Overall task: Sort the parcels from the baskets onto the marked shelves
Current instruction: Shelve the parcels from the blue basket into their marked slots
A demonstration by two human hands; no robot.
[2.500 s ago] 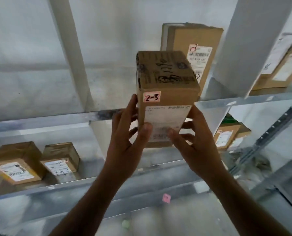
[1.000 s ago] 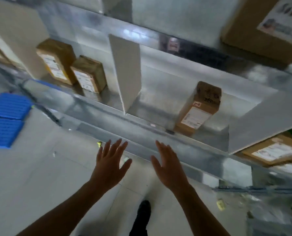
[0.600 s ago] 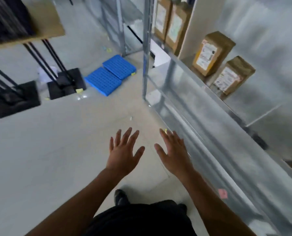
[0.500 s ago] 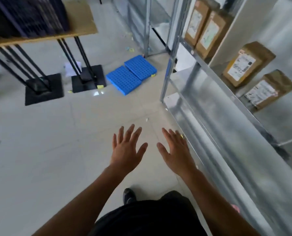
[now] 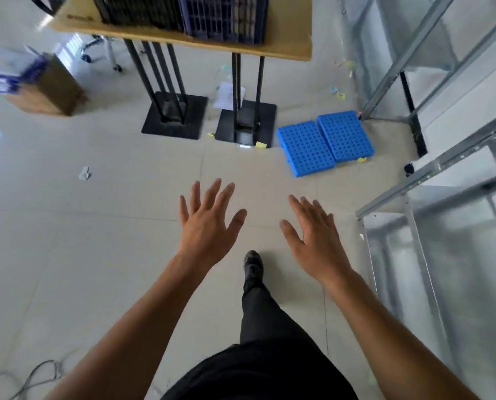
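Two hands are spreading straight fingers, gripping nothing, at lower centre: left hand (image 5: 206, 226), right hand (image 5: 313, 241). One dark shoe (image 5: 252, 267) is showing between them. Higher up, two blue perforated plastic panels (image 5: 324, 142) are lying flat beside the grey metal shelves (image 5: 414, 197) at right. Two slatted baskets (image 5: 183, 13) are sitting on the wooden tabletop (image 5: 284, 39) at top.

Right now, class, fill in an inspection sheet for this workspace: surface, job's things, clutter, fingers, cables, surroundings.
Surface: pale tiled floor, glossy.
Job's things: dark baskets on the table; metal shelves at right; parcels nothing seen.
Clutter: paper scraps and two blue perforated mats on the floor.
Fingers: left hand and right hand spread, holding nothing.
Cables: grey cable on floor, lower left.
Surroundings: cardboard box at left.
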